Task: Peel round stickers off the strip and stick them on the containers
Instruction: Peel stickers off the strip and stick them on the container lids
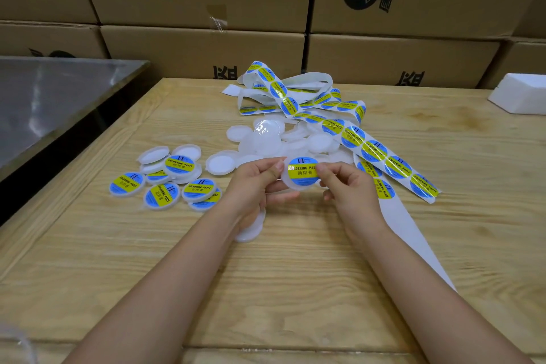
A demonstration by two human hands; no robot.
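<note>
Wooden table, container face up, sticker band crosswise

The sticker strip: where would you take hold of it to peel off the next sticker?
Probably the bare backing just below the last sticker, coming from the near right. That stretch lies flat and free on the table, while farther up the strip loops and lies across the white containers.
</note>
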